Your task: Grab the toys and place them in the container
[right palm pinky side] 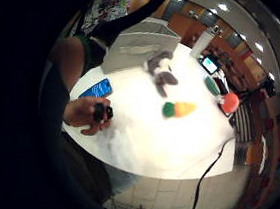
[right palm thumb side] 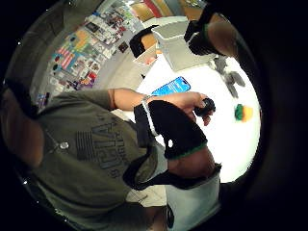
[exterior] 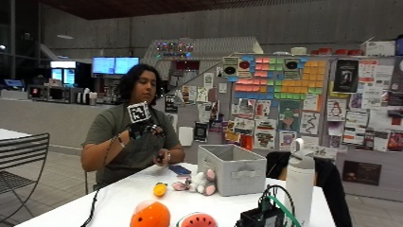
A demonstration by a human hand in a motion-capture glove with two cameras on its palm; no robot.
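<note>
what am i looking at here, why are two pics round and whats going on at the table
No machine here: a person sits at a white table wearing a black glove on the right hand, raised at chest height and holding nothing. The two round pictures come from wide-angle cameras on that palm, looking down at the table; the third is from a camera across it. On the table lie a carrot toy, a grey and white plush animal, a blue phone and a grey fabric container, with a round orange toy and a watermelon toy nearer the outside camera. The bare left hand holds a small black object.
</note>
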